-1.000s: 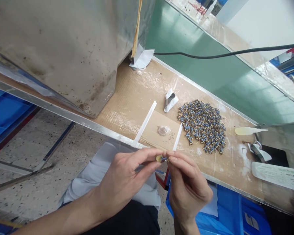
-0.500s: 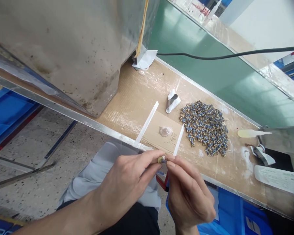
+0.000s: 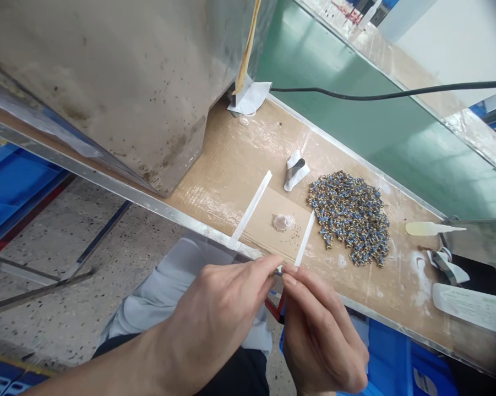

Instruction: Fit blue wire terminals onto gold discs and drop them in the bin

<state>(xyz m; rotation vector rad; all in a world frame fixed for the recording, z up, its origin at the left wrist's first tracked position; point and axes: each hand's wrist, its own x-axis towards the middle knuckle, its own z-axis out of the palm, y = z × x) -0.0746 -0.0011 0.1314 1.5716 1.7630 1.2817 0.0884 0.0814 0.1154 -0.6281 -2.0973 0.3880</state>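
Observation:
My left hand (image 3: 225,300) is closed, its thumb and index finger pinching a small part (image 3: 279,269) over the front edge of the table. Only a tiny pale bit of that part shows; the fingertips cover the rest. My right hand (image 3: 324,330) is also closed, with its thumb and index fingertips meeting the left ones at the same small part. Beyond the hands, a clear shallow dish (image 3: 283,221) sits on a cardboard pad (image 3: 258,228) among scattered tiny specks. To its right lies a heap of small brass-coloured and blue parts (image 3: 349,217).
A large metal housing (image 3: 127,82) rises at the left. A roll of white-backed strip (image 3: 296,170) stands behind the pad. At the right are a squeeze bottle (image 3: 425,228), a dark flat object (image 3: 479,273) and a white printed package (image 3: 473,305). Blue bins (image 3: 386,352) stand below.
Both hands stay together, and the fingertips now cover most of the small part, whose yellow and bluish body showed earlier. The view has shifted slightly.

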